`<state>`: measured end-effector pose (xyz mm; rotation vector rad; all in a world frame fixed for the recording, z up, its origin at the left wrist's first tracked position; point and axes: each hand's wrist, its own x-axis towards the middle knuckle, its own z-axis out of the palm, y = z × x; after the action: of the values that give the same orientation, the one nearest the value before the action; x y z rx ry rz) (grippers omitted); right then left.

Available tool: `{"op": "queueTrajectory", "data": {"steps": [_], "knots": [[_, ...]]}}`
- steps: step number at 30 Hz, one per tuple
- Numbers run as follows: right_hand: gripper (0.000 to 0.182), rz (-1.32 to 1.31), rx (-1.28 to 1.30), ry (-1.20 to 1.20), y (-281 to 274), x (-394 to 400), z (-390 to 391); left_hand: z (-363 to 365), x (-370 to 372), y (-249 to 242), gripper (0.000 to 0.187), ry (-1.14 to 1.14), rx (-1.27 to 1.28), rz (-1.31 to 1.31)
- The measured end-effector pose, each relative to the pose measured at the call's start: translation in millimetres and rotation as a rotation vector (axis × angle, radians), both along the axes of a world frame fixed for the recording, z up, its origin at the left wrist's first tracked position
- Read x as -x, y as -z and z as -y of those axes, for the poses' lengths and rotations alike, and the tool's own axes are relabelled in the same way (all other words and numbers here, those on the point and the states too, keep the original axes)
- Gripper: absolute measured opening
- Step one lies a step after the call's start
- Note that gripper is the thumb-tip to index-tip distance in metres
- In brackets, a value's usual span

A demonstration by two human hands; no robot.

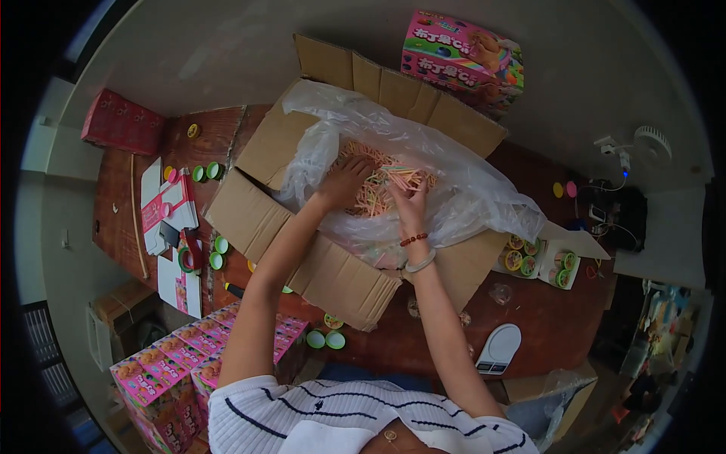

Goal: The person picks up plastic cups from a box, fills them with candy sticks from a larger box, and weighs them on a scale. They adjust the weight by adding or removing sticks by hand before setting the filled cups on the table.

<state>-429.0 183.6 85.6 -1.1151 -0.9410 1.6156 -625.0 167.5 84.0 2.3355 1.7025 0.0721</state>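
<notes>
A large cardboard box point(333, 276) stands with its flaps spread, lined with a clear plastic bag point(461, 181). Inside the bag lies a heap of thin pastel sticks point(370, 203), mostly pink and orange; their exact kind is hard to tell. My right hand point(409, 206), at the heap's right side, is closed round a bundle of sticks point(407, 178) lying roughly crosswise. My left hand point(349, 181) rests palm down on the left part of the heap, its fingers stretched over the sticks.
Pink printed boxes point(181, 352) are stacked at lower left, another point(463, 57) behind the carton. Green-rimmed tubs point(522, 256) sit in a white box at right. A kitchen scale point(499, 348) is at front right. Flattened white cartons point(170, 212) and a tape dispenser point(189, 253) lie left.
</notes>
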Motion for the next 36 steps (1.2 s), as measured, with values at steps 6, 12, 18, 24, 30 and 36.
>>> {"op": "queueTrajectory", "data": {"steps": [6, 12, 18, 24, 30, 36], "knots": [[0.069, -0.046, -0.03, -0.119, -16, 1, 6, -18, 10, 40, 0.076, -0.175, -0.159, 0.216], [0.056, -0.186, 0.233, -0.222, -9, -1, -5, -2, 7, -3, 0.051, -0.848, 0.156, 1.06], [0.058, -0.002, 0.049, -0.292, 2, 1, -4, 10, -10, 14, 0.041, -1.039, 0.236, 1.976], [0.069, 0.442, -0.371, -0.249, 22, 0, 0, 9, -45, -14, 0.033, -0.98, 0.042, 2.179], [0.068, 0.442, -0.439, -0.156, 20, 2, -1, 4, -60, -39, 0.024, -0.845, -0.333, 1.627], [0.066, 0.28, -0.454, -0.133, 21, 12, -2, 23, -80, -42, 0.034, -0.876, -0.027, 1.286]]}}
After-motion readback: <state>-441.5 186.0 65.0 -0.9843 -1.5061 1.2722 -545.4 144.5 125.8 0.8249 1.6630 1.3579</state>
